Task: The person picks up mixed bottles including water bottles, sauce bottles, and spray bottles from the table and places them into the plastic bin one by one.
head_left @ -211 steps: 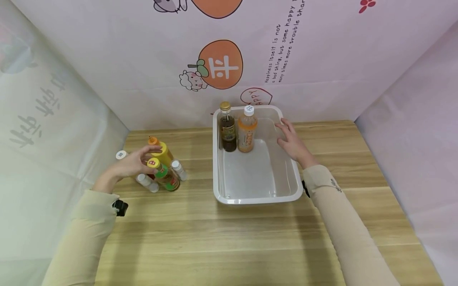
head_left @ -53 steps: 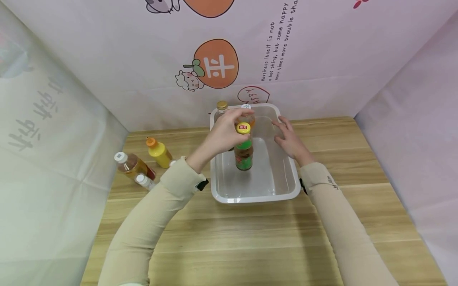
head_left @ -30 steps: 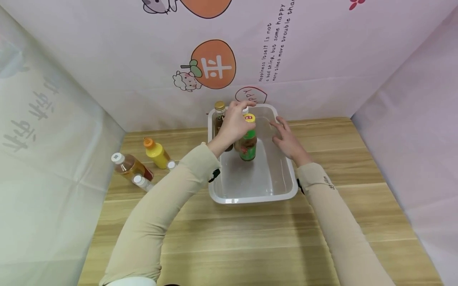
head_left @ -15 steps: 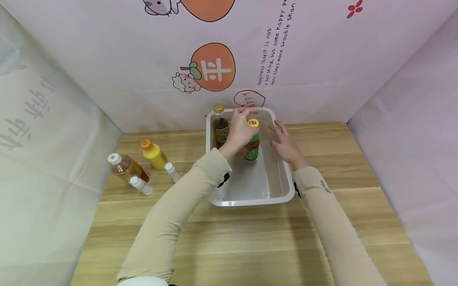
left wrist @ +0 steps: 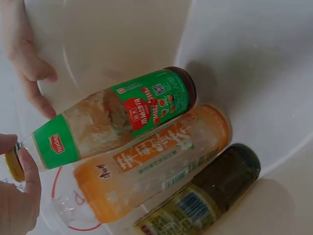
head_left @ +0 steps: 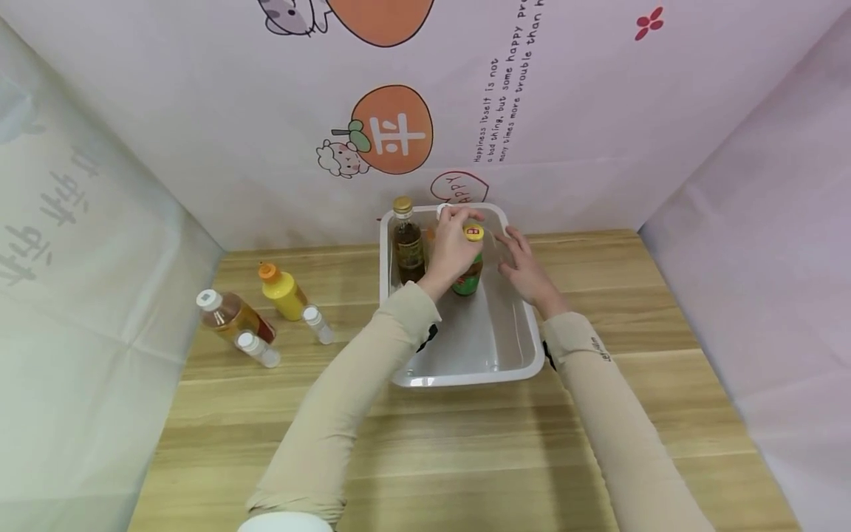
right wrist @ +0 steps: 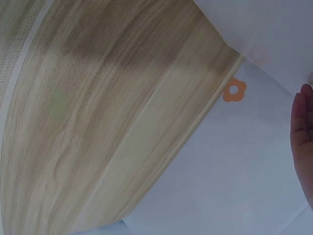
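A white tub (head_left: pixel 465 380) holds three bottles in its rear part. The left hand (head_left: pixel 453 253) pinches the yellow cap of a green-labelled bottle (head_left: pixel 467 282); in the left wrist view its fingertips are at the cap of that bottle (left wrist: pixel 146 105). Beside it are the orange-labelled bottle (left wrist: pixel 151 159), mostly hidden behind the hand in the head view, and a dark bottle with a gold cap (head_left: pixel 408 251). The right hand (head_left: pixel 528 273) rests on the tub's right rim with fingers extended, and shows at the edge of the right wrist view (right wrist: pixel 303 142).
Left of the tub on the wooden table (head_left: pixel 425 458) stand a yellow squeeze bottle (head_left: pixel 286 295), a white-capped bottle of amber liquid (head_left: pixel 236 318) and two small white-capped jars, one in front (head_left: pixel 259 349) and one to the right (head_left: pixel 319 326). A printed sheet (head_left: pixel 565 111) hangs behind.
The left hand has carried the green-labelled bottle from the left group into the tub, then slightly right beside the orange-labelled one. The right hand stays at the rim. The head view has shifted a little.
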`<state>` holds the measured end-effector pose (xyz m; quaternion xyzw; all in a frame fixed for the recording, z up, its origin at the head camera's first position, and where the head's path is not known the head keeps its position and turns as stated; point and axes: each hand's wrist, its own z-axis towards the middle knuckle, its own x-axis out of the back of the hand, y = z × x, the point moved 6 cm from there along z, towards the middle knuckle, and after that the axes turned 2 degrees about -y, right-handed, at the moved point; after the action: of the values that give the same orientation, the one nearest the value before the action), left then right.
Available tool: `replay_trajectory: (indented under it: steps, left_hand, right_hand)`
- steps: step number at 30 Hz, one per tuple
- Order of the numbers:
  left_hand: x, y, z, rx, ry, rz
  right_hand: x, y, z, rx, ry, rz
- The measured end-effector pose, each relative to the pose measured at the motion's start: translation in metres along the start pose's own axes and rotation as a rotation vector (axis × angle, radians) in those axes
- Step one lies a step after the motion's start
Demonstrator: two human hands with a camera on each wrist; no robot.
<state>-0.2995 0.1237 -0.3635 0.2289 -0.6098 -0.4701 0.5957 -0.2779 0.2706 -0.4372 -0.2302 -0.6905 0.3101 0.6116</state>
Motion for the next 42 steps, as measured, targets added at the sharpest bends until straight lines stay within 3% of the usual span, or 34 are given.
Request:
replay_trajectory:
  steps: [6,16,27,37,42]
  left_hand:
    - [-0.008,-0.006,0.005,-0.012,0.0,-0.008]
    - [-0.021,-0.015,0.008,-0.035,0.076,0.016]
    - [-0.03,-0.023,0.015,-0.021,0.094,0.016]
    - [-0.032,-0.03,0.022,0.029,0.018,0.099]
    - [-0.036,-0.028,0.02,0.0,-0.037,0.156]
  right_hand:
    - [-0.001,0.001,0.001,-0.004,-0.004,0.008]
    - [-0.001,0.001,0.001,0.013,0.011,-0.003]
    - [-0.001,0.001,0.001,0.02,0.025,0.025]
    - [0.0,-0.002,0.002,0.03,0.032,0.018]
    - [0.0,0.001,0.002,0.025,0.025,0.006]
